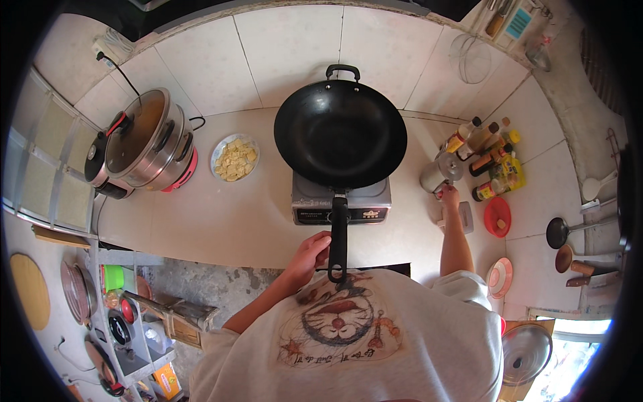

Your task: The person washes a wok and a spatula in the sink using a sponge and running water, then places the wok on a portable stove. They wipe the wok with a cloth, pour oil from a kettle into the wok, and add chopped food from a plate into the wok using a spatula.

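A black wok (341, 133) rests on a portable gas stove (341, 201), its long handle (339, 231) pointing towards me. My left hand (312, 253) is against the left side of that handle with its fingers curled. The handle partly hides the fingertips, so a firm grip cannot be made out. Over to the right, my right hand (448, 195) is closed at the handle of a metal pot (431, 177) whose lid (448, 167) looks tilted. No food shows inside the wok. A patterned plate (217, 151) of pale cut pieces (235, 160) lies left of it.
Several seasoning bottles (486, 145) stand behind the metal pot, near a red bowl (497, 217). A steel steamer (145, 145) with a glass lid occupies the left end. Ladles (556, 232) and knives (593, 280) hang along the right wall. Shelves (135, 369) stand at lower left.
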Motion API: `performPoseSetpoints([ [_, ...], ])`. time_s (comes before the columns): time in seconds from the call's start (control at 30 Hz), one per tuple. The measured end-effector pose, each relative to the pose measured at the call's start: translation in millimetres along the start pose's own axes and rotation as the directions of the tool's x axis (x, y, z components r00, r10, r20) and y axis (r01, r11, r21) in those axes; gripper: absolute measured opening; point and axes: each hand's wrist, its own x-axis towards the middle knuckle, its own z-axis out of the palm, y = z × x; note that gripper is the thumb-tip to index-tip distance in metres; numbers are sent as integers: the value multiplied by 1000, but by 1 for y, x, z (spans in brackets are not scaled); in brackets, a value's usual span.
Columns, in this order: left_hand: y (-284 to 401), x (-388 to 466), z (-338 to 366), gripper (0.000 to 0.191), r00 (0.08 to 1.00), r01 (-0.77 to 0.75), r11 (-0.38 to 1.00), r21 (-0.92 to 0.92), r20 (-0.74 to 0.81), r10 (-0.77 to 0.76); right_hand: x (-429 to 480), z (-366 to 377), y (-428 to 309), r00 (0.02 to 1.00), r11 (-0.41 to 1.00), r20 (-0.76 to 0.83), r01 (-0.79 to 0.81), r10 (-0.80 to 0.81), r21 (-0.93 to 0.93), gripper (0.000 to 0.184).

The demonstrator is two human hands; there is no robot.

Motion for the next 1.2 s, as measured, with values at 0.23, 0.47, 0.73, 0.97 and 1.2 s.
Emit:
performPoseSetpoints([
  [0.23,0,-6,-3,29,999,-41,998,42,18,40,-79,60,-11,917,874,-385,102,102,474,33],
  [0.47,12,-17,2,27,998,-41,990,135,42,35,-149,56,-29,812,737,-557,270,172,620,23],
  [0.73,13,-10,-1,26,994,-40,985,170,105,22,-190,-10,-60,901,640,-430,363,-56,677,22],
  [0.97,14,-4,0,20,992,-27,989,145,126,9,-236,-36,-150,848,653,-519,452,-104,607,31],
  [1.2,20,-5,0,17,990,-22,982,189,143,-5,-258,-28,-177,849,586,-521,469,-92,661,31],
])
